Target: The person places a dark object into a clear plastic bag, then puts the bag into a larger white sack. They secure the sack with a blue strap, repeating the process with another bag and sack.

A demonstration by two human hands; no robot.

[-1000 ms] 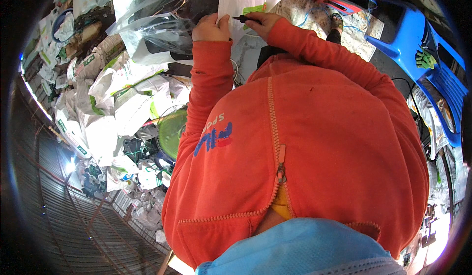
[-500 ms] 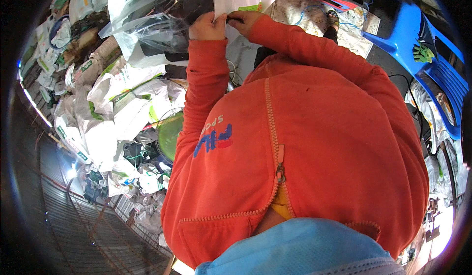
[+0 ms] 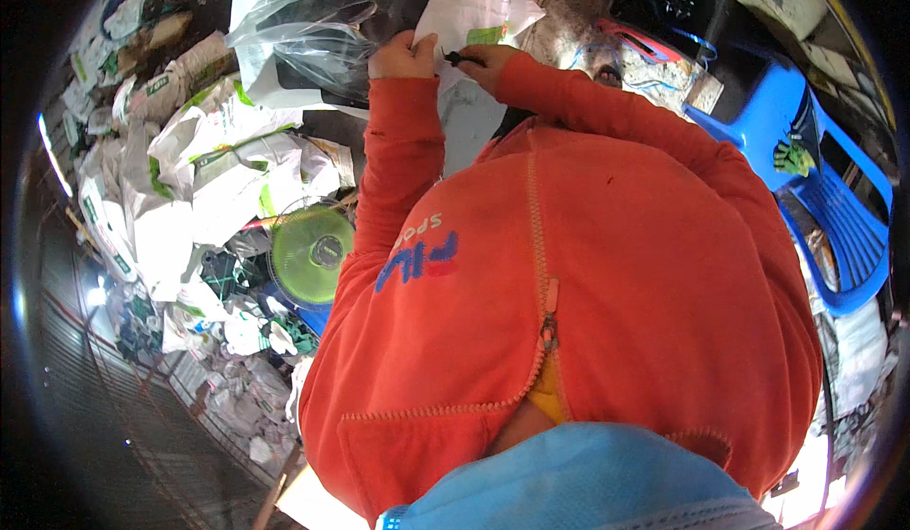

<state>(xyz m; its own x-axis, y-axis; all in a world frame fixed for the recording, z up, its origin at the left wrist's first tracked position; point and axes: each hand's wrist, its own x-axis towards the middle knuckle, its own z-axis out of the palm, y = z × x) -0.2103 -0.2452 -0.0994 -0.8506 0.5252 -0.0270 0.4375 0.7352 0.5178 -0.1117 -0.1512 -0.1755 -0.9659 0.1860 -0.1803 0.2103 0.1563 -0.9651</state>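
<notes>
White bag [image 3: 469,4] stretches lengthwise ahead of the fingers, its near edge pinched by the left hand [image 3: 403,58], the closer one; the right hand [image 3: 489,63] curls its fingers around a small black tool [image 3: 463,58], tip pointing leftward.

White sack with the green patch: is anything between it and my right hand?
Only the small black tool that your right hand holds lies between it and the white sack; nothing else visible blocks the way. Whether the tool touches the sack, I can't tell.
</notes>
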